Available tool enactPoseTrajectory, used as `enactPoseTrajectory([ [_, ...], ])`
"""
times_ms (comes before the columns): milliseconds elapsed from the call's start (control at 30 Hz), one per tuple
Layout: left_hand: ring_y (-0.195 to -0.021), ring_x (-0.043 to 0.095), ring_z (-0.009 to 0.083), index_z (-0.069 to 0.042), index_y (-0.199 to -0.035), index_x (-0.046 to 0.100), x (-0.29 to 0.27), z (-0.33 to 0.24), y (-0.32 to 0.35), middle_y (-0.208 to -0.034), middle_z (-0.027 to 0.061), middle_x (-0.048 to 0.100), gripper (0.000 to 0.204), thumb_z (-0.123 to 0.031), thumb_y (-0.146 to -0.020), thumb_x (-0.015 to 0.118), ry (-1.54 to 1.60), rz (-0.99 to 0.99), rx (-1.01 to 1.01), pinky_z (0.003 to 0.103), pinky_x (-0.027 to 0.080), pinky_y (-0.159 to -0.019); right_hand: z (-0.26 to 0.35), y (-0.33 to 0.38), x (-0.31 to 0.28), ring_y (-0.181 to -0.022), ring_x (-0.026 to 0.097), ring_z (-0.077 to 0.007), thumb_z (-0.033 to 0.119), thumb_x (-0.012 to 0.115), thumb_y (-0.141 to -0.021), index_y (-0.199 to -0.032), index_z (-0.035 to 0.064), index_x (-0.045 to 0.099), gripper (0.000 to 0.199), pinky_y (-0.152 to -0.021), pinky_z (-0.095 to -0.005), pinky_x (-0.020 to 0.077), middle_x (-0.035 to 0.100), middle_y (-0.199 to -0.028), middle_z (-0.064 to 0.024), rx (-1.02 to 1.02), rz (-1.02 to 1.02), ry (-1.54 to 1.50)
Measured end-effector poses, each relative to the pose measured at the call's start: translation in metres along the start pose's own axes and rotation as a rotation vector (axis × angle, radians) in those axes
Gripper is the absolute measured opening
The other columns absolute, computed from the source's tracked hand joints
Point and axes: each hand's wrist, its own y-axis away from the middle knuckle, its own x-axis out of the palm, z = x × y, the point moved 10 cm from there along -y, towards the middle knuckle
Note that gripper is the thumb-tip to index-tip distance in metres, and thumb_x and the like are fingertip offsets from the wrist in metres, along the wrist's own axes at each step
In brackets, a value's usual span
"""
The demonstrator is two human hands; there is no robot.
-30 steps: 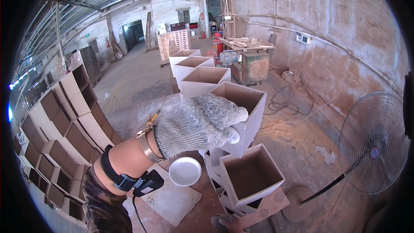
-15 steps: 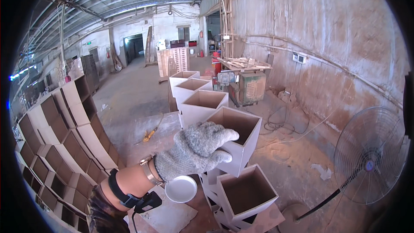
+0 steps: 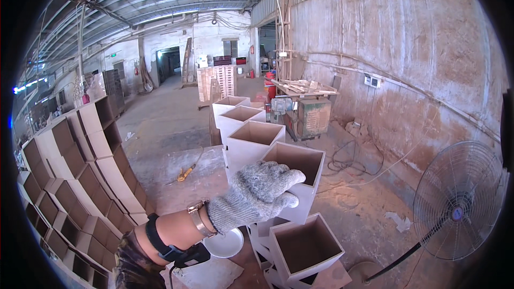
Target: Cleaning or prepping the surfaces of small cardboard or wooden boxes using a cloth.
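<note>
My left hand (image 3: pixel 263 188), in a grey knitted glove, reaches in from the lower left. It is closed over the near rim of an open-topped square box (image 3: pixel 304 203), white outside and brown inside. The fingers lie over the rim and the thumb is against the outer face. That box sits on top of a stack. Just below and nearer stands another open box (image 3: pixel 306 246). Beyond the held one, more open boxes (image 3: pixel 257 131) run away in a row of stacks. My right hand is out of view.
A pedestal fan (image 3: pixel 456 213) stands at the right. Tall stacks of brown-lined boxes (image 3: pixel 99 134) line the left. A white basin (image 3: pixel 225 243) is below my forearm. A yellow tool (image 3: pixel 186 173) lies on the floor. Wood strips cover a far workbench (image 3: pixel 304 89).
My left hand and forearm have shifted slightly right along the box's rim. The whole view has tilted up a little, so the scene sits lower. The boxes keep their places.
</note>
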Motion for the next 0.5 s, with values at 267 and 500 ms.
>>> enactPoseTrajectory([
  [267, -0.082, 0.061, 0.0287, -0.012, -0.105, 0.061, -0.002, 0.0, -0.007, -0.088, 0.0095, 0.062, 0.033, -0.031, -0.078, 0.064, -0.004, -0.05, -0.02, 0.04, 0.047, -0.071, 0.017, 0.004, 0.0, -0.082, 0.057, -0.0159, 0.019, 0.054, -0.09, -0.098, -0.0002, 0.061, 0.022, -0.074, -0.0296, 0.0448, 0.063, -0.093, -0.0079, 0.16, 0.075, -0.492],
  [500, -0.084, 0.061, 0.0308, -0.006, -0.105, 0.06, -0.021, 0.009, -0.004, -0.094, 0.0132, 0.063, 0.037, -0.029, -0.077, 0.069, 0.028, -0.135, -0.015, 0.038, 0.049, -0.074, 0.0, 0.008, 0.006, -0.09, 0.057, -0.0215, 0.018, 0.054, -0.09, -0.101, 0.0003, 0.061, 0.022, -0.08, -0.0325, 0.0439, 0.062, -0.097, -0.0109, 0.118, 0.075, -0.279],
])
